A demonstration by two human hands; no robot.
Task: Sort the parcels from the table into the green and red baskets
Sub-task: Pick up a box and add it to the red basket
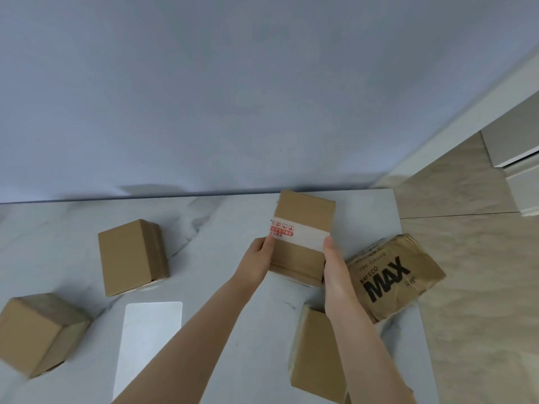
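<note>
A cardboard parcel [303, 220] with a white tape band and red symbols is at the back right of the marble table [221, 228]. My left hand [258, 262] grips its left side and my right hand [335, 272] grips its right side. Whether it rests on the table or is lifted is unclear. Plain cardboard parcels lie on the table: one at centre left [131, 256], one at the far left [40, 333], one near the front right [315, 354] partly under my right forearm. A crumpled brown parcel [396, 275] printed "MAX" sits at the table's right edge. No basket is in view.
A flat white sheet [148, 342] lies on the table near the front. A grey wall [233, 97] stands right behind the table. Wooden floor [481, 287] and a white cabinet [519, 158] are to the right.
</note>
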